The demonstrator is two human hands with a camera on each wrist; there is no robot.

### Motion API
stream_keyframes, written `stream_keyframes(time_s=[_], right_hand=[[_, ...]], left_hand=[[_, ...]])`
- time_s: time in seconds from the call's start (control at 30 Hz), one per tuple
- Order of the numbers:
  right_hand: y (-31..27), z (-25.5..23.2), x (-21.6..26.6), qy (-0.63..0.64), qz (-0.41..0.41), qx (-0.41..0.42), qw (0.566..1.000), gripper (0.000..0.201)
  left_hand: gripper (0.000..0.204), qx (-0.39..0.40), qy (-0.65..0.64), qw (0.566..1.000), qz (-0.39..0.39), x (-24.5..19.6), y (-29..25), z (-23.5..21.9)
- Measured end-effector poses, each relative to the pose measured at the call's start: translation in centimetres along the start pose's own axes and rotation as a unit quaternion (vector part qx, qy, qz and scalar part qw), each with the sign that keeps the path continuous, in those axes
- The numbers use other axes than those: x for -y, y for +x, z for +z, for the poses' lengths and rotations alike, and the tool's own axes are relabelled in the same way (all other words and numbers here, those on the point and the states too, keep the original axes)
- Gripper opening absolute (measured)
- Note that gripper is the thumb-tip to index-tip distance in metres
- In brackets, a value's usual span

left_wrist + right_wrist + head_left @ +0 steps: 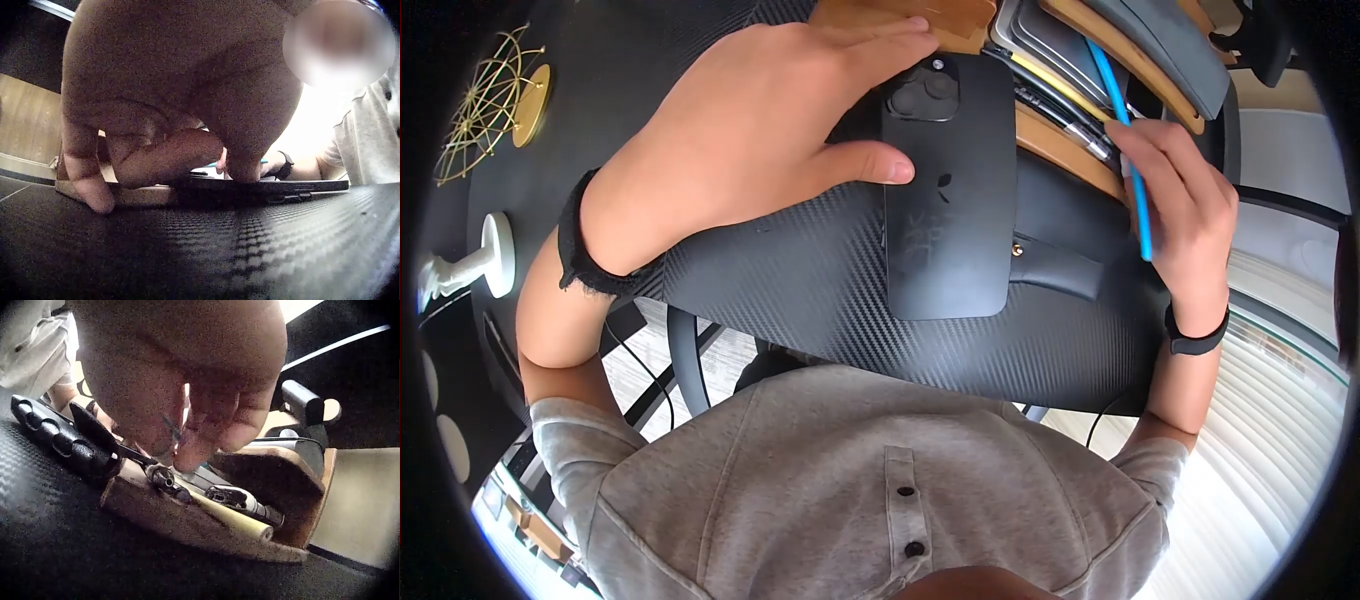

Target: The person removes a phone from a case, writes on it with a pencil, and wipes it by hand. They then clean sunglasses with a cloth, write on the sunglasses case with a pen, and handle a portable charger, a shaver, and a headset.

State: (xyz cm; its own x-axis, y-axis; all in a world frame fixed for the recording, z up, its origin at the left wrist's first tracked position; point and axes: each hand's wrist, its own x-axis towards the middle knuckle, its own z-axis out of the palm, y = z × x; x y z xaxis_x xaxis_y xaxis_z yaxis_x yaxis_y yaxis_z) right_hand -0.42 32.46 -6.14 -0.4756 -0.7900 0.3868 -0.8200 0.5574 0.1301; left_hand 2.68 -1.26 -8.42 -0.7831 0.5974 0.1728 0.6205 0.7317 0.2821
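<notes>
My left hand [750,120] lies over the upper left of a black phone [950,240], its thumb on the phone's left edge and its fingers stretched toward the wooden organizer [1065,150]. In the left wrist view the left hand [181,75] has its fingertips low at the dark surface. A slim blue stick [1141,215] is pinched in my right hand [1185,215], slanting over the organizer's right part. Below the right hand [187,369], the right wrist view shows a yellow pencil [237,520] and pens inside the organizer [187,528].
A black strap-like item with a gold stud [1055,265] lies right of the phone on the textured black table [800,290]. At the left stand a gold wire ornament [530,105] and a white object on a round base [498,255]. Grey flat items [1165,50] fill the organizer's back.
</notes>
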Motion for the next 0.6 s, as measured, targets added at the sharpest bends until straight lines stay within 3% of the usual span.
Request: stream_keyframes(time_s=[0.13,0.27,0.33,0.47,0.6], right_hand=[[-0.3,0.1,-0.1,-0.002,0.029,0.034,0.999,0.038],[-0.5,-0.5,-0.1,0.012,0.066,0.054,0.996,0.048],[-0.8,-0.4,-0.1,0.015,0.075,0.047,0.996,0.043],[-1.0,-0.6,0.2,0.025,0.107,0.039,0.993,0.034],[-0.7,-0.1,0.6,0.04,0.131,0.028,0.99,0.034]], left_hand=[[0.085,-0.019,-0.011,1.0,0.006,-0.3,0.0,0.2],[0.086,0.043,-0.018,0.998,-0.038,-0.7,0.0,-0.4],[0.087,0.078,-0.004,0.995,-0.063,-1.0,0.2,-0.8],[0.087,0.015,0.001,1.0,-0.004,0.0,0.0,0.1],[0.087,-0.011,0.002,1.0,0.008,0.0,0.2,-0.5]])
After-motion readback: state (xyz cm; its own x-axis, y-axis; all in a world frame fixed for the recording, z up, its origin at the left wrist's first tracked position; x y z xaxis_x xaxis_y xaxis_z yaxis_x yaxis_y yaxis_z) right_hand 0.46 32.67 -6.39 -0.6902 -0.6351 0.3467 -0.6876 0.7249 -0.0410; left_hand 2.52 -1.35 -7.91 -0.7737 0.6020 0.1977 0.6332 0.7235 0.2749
